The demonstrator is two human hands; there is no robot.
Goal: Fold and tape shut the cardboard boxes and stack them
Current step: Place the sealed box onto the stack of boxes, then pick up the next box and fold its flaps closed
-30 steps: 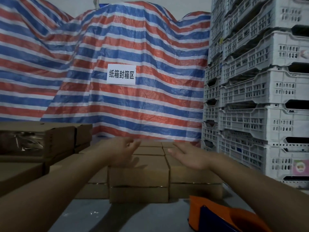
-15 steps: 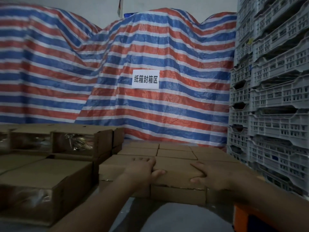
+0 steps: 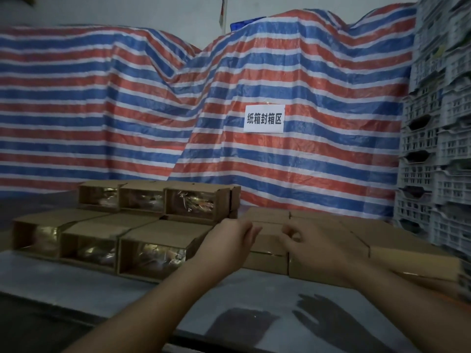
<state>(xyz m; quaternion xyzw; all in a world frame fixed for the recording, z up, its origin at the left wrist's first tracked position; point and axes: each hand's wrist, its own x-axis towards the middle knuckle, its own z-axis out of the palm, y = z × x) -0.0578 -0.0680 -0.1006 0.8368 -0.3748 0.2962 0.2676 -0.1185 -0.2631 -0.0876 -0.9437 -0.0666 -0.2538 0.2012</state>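
Several taped brown cardboard boxes (image 3: 270, 253) stand stacked in rows at the middle and right of the grey table (image 3: 84, 286). My left hand (image 3: 229, 240) hovers in front of the near stack with relaxed fingers and holds nothing. My right hand (image 3: 313, 248) is just beside it, fingers loosely curled, also holding nothing. On the left stand several boxes with shiny tape over their near faces (image 3: 150, 253), in a low front row and a higher back row (image 3: 188, 202).
A red, white and blue striped tarp (image 3: 305, 80) with a white paper sign (image 3: 263, 119) hangs behind the table. Tall stacks of white plastic crates (image 3: 441, 149) rise at the right edge. Hand shadows fall on the table's near part.
Both hands have lifted off the top of the near box and pulled back slightly. The view has swung left, bringing more of the left boxes in; the orange tape dispenser is out of view.
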